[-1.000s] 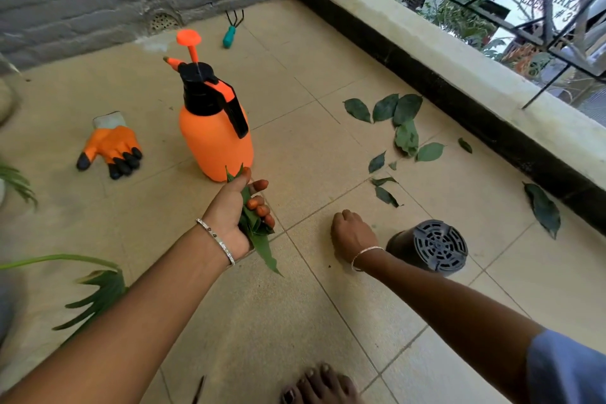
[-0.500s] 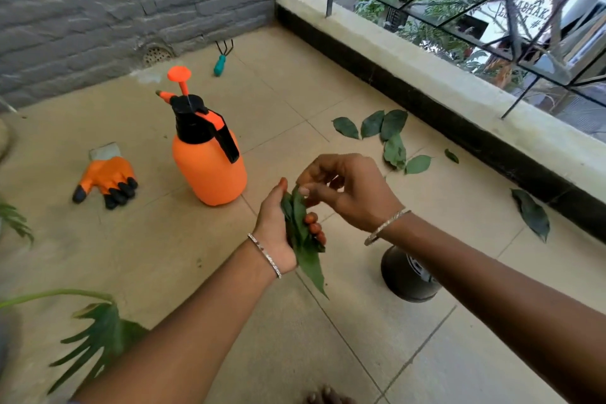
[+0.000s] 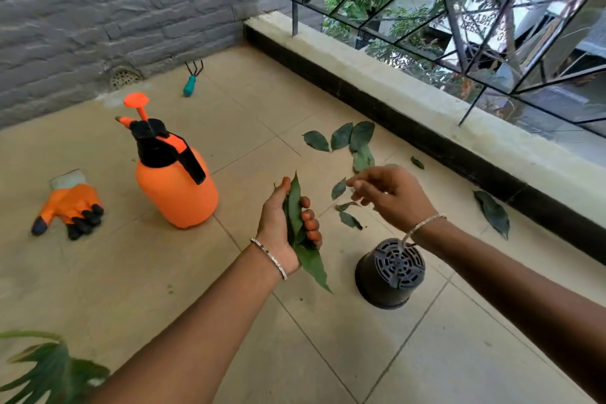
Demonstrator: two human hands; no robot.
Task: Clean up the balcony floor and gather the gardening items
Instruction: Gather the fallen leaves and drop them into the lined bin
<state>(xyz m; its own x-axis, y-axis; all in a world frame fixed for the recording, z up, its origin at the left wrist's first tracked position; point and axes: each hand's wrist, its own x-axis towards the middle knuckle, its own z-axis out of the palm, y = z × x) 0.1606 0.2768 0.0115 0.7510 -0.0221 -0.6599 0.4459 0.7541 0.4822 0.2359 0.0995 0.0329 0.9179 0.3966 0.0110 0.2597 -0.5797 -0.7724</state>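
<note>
Fingers (image 3: 311, 223) of left hand (image 3: 275, 223) clutch leaf bunch (image 3: 295, 203); right hand (image 3: 396, 197) loose, empty. Ungathered: floor leaves (image 3: 341, 138) at 1 o'clock, sprayer (image 3: 177, 187).

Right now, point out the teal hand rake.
The teal hand rake lies upper left in the head view, by the brick wall, right of the drain.
</note>
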